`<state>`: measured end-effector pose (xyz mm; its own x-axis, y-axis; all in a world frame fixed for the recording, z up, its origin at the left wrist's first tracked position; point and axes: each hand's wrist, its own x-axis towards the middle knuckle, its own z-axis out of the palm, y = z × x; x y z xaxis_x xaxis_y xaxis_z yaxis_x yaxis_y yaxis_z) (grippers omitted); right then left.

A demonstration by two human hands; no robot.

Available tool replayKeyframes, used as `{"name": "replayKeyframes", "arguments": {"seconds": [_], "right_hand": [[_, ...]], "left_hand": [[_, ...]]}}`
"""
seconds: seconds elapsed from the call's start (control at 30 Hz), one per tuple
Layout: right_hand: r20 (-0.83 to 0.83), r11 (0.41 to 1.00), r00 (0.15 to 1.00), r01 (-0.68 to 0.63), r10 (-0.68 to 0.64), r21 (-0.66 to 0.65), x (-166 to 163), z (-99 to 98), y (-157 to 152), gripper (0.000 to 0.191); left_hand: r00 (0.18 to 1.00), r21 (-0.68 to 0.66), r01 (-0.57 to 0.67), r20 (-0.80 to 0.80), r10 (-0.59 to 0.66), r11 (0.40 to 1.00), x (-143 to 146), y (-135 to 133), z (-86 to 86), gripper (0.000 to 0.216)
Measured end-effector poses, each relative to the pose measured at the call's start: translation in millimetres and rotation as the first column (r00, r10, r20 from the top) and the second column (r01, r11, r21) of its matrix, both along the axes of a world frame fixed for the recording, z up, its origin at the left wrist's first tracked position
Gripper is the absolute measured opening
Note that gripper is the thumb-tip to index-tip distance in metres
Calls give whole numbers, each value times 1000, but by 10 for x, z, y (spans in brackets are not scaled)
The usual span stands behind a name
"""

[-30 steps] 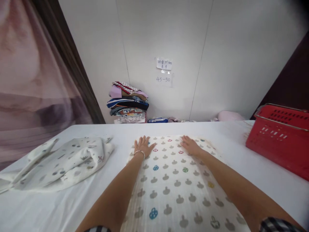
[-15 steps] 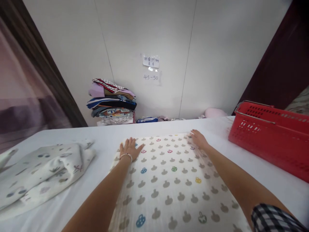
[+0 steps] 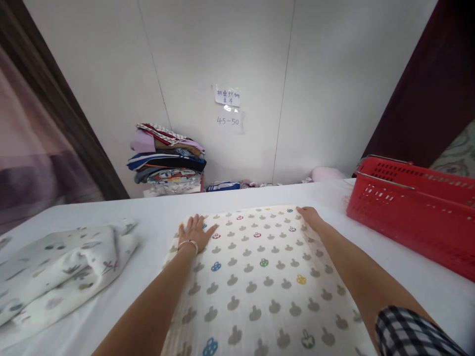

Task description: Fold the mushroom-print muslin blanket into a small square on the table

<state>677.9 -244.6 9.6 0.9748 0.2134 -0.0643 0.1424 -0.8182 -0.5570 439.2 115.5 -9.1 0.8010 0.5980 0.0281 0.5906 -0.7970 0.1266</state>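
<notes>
A white cloth (image 3: pixel 245 284) with grey and coloured mushroom prints lies spread out before me on the white-covered table. My left hand (image 3: pixel 195 233), with a bracelet at the wrist, rests flat on its far left corner, fingers spread. At the far right corner, my right hand (image 3: pixel 310 217) has its fingers closed on the edge of the cloth. Its fingertips are small and partly hidden. On the left lies a second white cloth (image 3: pixel 67 272) with plant-like prints, loosely crumpled and apart from both hands.
A red plastic basket (image 3: pixel 415 212) with metal handles stands on the table (image 3: pixel 148 210) at the right. Behind the table is a stack of folded fabrics (image 3: pixel 168 160). A pink bundle (image 3: pixel 327 174) lies by the wall. Paper notes (image 3: pixel 227 96) hang there.
My right hand's fingers, stretched out at the far right corner before, are now drawn together on it. My left hand stays flat on the cloth. The whole view has shifted slightly.
</notes>
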Motion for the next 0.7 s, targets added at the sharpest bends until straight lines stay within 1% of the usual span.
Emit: {"name": "replayKeyframes", "arguments": {"seconds": [0.07,0.17,0.37,0.47,0.53,0.6,0.67,0.7], "right_hand": [[-19,999,999,32,-32,9,41,0,-4,49],[-37,998,998,48,-49,-27,124,5,3,50],[-15,983,1000,-5,2,-184,194,4,58,47],[8,965,1000,-15,17,-262,160,-46,84,46],[37,951,999,-18,31,-308,143,-90,95,46],[80,928,995,-21,54,-371,133,-123,105,47],[160,900,983,-16,95,-435,112,-138,130,47],[222,891,966,-20,135,-453,90,-141,155,47]], "left_hand": [[1000,-2,-2,0,2,1000,2,-5,6,84],[1000,-10,-5,-7,5,1000,5,-12,10,85],[1000,-26,-10,-6,10,1000,-22,-55,9,85],[998,-35,-62,-10,62,997,-42,-87,19,93],[994,-42,-108,-20,107,993,-49,-102,26,99],[992,-54,-120,-29,119,991,-53,-108,27,100],[993,-72,-113,-34,111,991,-57,-105,20,99],[994,-82,-111,-35,108,990,-58,-100,13,99]]}}
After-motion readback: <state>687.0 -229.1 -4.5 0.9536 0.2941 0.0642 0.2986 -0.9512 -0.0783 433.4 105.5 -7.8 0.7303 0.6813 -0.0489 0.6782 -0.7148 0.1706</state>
